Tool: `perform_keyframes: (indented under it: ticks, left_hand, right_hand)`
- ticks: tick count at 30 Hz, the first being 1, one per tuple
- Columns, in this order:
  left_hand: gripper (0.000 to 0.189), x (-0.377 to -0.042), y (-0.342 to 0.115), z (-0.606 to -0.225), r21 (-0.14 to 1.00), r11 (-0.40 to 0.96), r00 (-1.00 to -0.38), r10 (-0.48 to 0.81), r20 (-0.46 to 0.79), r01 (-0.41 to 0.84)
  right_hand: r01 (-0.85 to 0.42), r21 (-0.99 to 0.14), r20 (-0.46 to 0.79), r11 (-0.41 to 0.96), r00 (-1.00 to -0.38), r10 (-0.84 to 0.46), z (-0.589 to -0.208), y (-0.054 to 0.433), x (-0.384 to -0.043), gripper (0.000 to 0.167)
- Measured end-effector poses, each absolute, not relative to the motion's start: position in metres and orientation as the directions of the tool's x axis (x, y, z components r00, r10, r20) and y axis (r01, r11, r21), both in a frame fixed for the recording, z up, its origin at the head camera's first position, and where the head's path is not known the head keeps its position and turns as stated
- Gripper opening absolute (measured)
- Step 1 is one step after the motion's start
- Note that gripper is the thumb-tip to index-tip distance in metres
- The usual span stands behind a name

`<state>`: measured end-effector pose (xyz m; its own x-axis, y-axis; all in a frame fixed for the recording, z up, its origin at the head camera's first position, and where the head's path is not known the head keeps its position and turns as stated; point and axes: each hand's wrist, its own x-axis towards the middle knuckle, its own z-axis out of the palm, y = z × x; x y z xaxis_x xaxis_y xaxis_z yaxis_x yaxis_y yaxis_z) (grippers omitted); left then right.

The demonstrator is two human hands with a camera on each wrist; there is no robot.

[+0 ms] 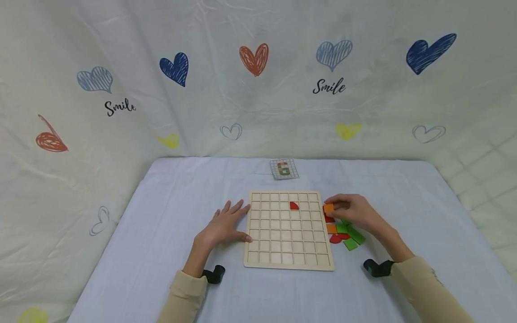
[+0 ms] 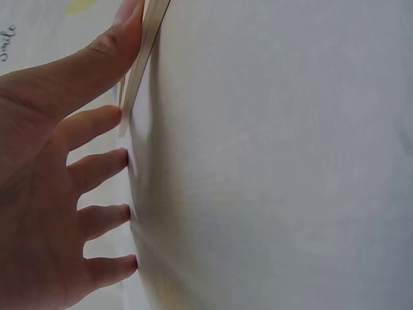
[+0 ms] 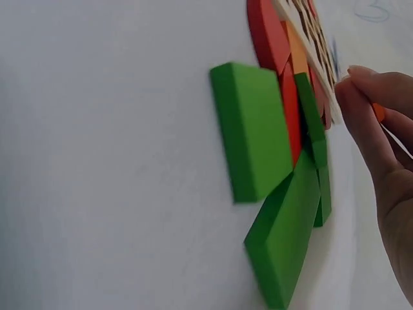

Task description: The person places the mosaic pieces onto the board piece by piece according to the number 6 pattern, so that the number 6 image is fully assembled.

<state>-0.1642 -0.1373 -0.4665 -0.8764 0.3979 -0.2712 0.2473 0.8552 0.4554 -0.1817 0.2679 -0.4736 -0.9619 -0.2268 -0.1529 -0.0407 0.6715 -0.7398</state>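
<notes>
A pale wooden grid board (image 1: 286, 233) lies on the table, with one red quarter-circle tile (image 1: 294, 206) in a cell of its upper part. At its left edge rests my left hand (image 1: 224, 226), fingers spread, the thumb on the board's rim. In the left wrist view that thumb lies along the board's side and the other fingertips reach down to the cloth. Between thumb and fingers, my right hand (image 1: 357, 213) pinches an orange square tile (image 1: 328, 208) just beyond the board's right edge. Below that hand lie green tiles (image 3: 255, 129), red curved tiles (image 1: 335, 238) and another orange tile (image 1: 331, 229).
Behind the board lies a small card (image 1: 284, 168) printed with a coloured figure on a grid. White cloth covers the table (image 1: 161, 215). A white curtain (image 1: 282, 98) with hearts hangs at the back. The loose tiles overlap one another beside the board.
</notes>
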Motion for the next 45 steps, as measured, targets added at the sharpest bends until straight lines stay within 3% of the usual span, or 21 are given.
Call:
perform_keyframes:
  ticks: [15, 29, 45]
  left_hand:
    - [0.101, -0.164, -0.138, -0.466, 0.431, 0.867, -0.878, 0.389, -0.277, 0.249]
    - [0.1, -0.164, -0.137, -0.464, 0.44, 0.86, -0.872, 0.403, -0.277, 0.258]
    - [0.1, -0.165, -0.138, -0.465, 0.439, 0.863, -0.872, 0.396, -0.287, 0.248]
  right_hand:
    - [-0.049, -0.759, -0.138, 0.649, -0.962, -0.234, -0.477, 0.239, -0.197, 0.041]
    - [-0.109, -0.74, -0.147, 0.664, -0.937, -0.318, -0.469, 0.202, -0.211, 0.034]
    - [-0.301, -0.687, -0.061, 0.662, -0.883, -0.465, -0.465, 0.172, -0.222, 0.028]
